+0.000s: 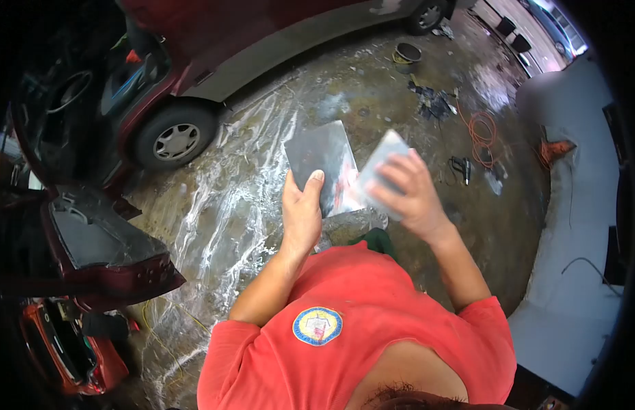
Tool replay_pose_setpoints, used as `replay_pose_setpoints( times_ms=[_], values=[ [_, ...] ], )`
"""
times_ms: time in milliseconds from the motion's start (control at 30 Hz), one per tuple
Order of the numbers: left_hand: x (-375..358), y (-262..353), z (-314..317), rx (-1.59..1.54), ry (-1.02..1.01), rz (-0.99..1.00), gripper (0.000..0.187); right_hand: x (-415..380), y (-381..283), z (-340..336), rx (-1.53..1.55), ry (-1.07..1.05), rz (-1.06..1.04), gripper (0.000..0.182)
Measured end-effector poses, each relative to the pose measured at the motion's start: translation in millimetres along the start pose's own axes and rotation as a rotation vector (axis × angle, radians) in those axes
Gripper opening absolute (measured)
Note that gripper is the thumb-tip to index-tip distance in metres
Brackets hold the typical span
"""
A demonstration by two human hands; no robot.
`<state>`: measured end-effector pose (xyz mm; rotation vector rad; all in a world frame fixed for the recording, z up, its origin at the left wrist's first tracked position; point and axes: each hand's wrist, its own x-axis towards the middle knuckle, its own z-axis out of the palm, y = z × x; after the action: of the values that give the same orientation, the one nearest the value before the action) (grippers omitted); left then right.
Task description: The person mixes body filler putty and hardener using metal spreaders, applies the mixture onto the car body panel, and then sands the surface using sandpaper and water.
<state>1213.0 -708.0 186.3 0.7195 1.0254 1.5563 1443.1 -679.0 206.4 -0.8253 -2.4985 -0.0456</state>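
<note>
My left hand [302,208] grips a flat grey board [317,154] by its near edge, thumb on top. Pinkish-white paste [345,184] is smeared along the board's right side. In my right hand [416,198] is a pale, flat rectangular spreader [388,150], blurred by motion, with my fingers laid across its face. Its lower left edge overlaps the pasted side of the board in this view. Both hands are in front of my red shirt, above the floor.
A dark red vehicle [256,58] with a front wheel [175,139] stands ahead. A detached door [112,239] is at left. On the stained floor lie an orange cord [483,130], a black heat-gun-like tool [462,168] and a bucket [406,55]. A pale panel [567,273] stands right.
</note>
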Motion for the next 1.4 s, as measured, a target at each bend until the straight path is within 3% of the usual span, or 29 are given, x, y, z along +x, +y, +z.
replay_pose_setpoints(
  times_ms=[100,200,300,333,433,467,700,733,833,933,967,1100,1167,1267,1400],
  values=[
    [2,11,2,0.075,-0.029,0.057,0.032,-1,1,4,-0.009,-0.069,-0.034,0.042],
    [3,5,0,0.174,-0.036,0.058,0.03,6,3,-10,0.021,0.023,0.029,0.039],
    [7,10,4,0.241,-0.049,0.151,0.03,8,-10,-3,0.043,-0.069,-0.036,0.036],
    [11,7,-2,0.247,-0.093,0.1,0.03,6,-3,-10,-0.018,-0.13,-0.032,0.034],
    [1,5,2,0.244,-0.268,-0.061,0.033,12,1,-20,-0.067,-0.013,0.011,0.033],
    [-3,7,7,0.385,-0.243,0.026,0.034,15,-5,-14,-0.073,-0.015,0.011,0.033],
    [5,1,16,0.403,0.014,0.287,0.033,-16,-38,13,0.144,-0.13,-0.081,0.034],
    [6,-3,14,0.341,0.011,0.313,0.033,-19,-31,11,0.16,-0.238,-0.056,0.037],
    [5,-2,11,0.354,-0.002,0.302,0.036,-12,-36,-6,0.209,0.022,0.007,0.043],
    [-1,9,21,-0.076,0.028,-0.07,0.037,-3,-49,-3,0.328,0.085,-0.04,0.051],
    [-3,6,19,-0.136,0.015,-0.098,0.035,-3,-49,4,0.358,0.12,-0.044,0.052],
    [-11,-5,13,-0.215,0.018,-0.177,0.036,-32,10,36,0.212,0.005,0.173,0.051],
    [-13,-4,7,-0.154,0.002,-0.213,0.036,-29,20,10,-0.01,-0.024,0.122,0.046],
    [-10,-10,2,0.08,-0.062,-0.052,0.035,-22,-10,-8,-0.097,0.081,0.061,0.04],
    [-12,0,5,0.088,-0.087,0.044,0.033,-30,-2,-15,-0.073,-0.023,0.093,0.039]
  ],
)
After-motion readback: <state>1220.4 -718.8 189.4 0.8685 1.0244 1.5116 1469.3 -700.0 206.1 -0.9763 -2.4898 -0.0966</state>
